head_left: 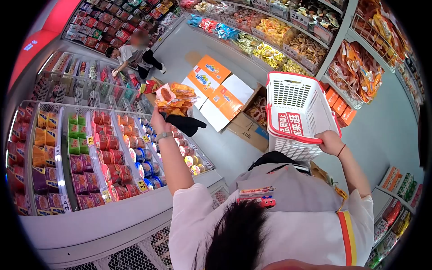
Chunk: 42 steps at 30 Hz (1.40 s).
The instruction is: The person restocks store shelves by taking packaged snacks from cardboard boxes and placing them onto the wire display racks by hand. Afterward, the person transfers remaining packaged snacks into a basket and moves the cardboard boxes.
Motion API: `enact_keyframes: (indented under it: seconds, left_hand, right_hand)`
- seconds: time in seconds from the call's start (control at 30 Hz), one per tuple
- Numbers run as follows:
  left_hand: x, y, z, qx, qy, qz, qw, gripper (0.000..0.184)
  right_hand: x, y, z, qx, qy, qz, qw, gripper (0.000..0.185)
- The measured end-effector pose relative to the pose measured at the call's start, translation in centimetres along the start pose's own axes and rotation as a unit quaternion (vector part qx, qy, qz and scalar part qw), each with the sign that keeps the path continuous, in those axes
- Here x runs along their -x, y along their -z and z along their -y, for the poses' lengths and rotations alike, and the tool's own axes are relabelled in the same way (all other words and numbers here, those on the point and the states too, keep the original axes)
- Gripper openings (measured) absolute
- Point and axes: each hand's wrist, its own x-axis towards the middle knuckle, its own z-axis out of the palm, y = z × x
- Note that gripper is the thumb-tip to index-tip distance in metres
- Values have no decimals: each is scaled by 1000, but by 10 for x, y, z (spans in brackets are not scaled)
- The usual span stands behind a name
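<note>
My left hand (159, 120), with a watch on the wrist, is closed on several orange and clear snack packets (175, 98), held up beside the shelf of cups. A black cloth-like thing (186, 124) hangs just under them. My right hand (330, 142) is closed on the red rim of a white plastic basket (302, 96) at the right of my body. The basket has red lettering on its side, and no goods show inside it. Below its left side stands an open cardboard box (249, 133) with packets in it.
Shelves of cups (114, 157) line the left. Flattened orange and white cartons (220, 96) lie on the floor ahead. Another person (137, 56) crouches by the far shelf. Snack bins (270, 29) and wire racks of packets (355, 74) stand ahead and right.
</note>
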Motion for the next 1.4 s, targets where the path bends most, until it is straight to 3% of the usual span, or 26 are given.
enact_keyframes:
  seconds: [0.1,0.3,0.47,0.73,0.8,0.87,1.0,1.03,1.07,1.1,1.17,1.2,1.23,1.3,1.4]
  left_hand:
    - [-6,-8,12,-27,0,-14,1000,21]
    - [-40,6,55,-78,18,12,997,21]
    - [-33,-4,78,-111,31,-18,993,22]
    - [-47,-11,124,-94,71,2,993,20]
    - [-43,-17,128,-92,85,21,992,19]
    - [-46,-19,139,-120,74,7,990,19]
    - [-13,-43,143,-147,103,34,983,22]
    - [-13,-40,155,-163,87,36,982,21]
    - [-14,-40,166,-181,70,38,980,19]
    - [0,-50,168,-160,92,25,982,17]
    - [-6,-43,190,-145,115,32,982,17]
    - [-5,-38,201,-129,141,39,981,17]
    - [0,-38,206,-136,148,42,979,17]
    - [15,-40,211,-173,202,54,963,20]
    - [40,-53,213,-167,239,74,954,27]
  right_hand:
    - [-4,62,-2,106,24,53,993,12]
    - [38,189,18,143,52,148,977,9]
    - [95,231,56,99,-50,214,971,14]
    - [192,256,41,40,-217,199,955,14]
    - [225,263,32,24,-308,180,934,12]
    - [275,245,8,29,-311,73,947,11]
    - [282,214,-4,-81,-445,123,883,21]
    - [283,196,-16,-96,-437,100,889,28]
    - [294,157,-45,-71,-516,56,852,36]
    - [291,143,-65,-110,-557,83,819,42]
    - [312,92,-133,-179,-570,93,796,49]
    - [311,76,-152,-149,-612,107,769,53]
    - [327,40,-188,-283,-623,76,725,56]
    - [331,-4,-228,-294,-673,93,672,57]
    - [333,-67,-272,-232,-693,112,674,57]
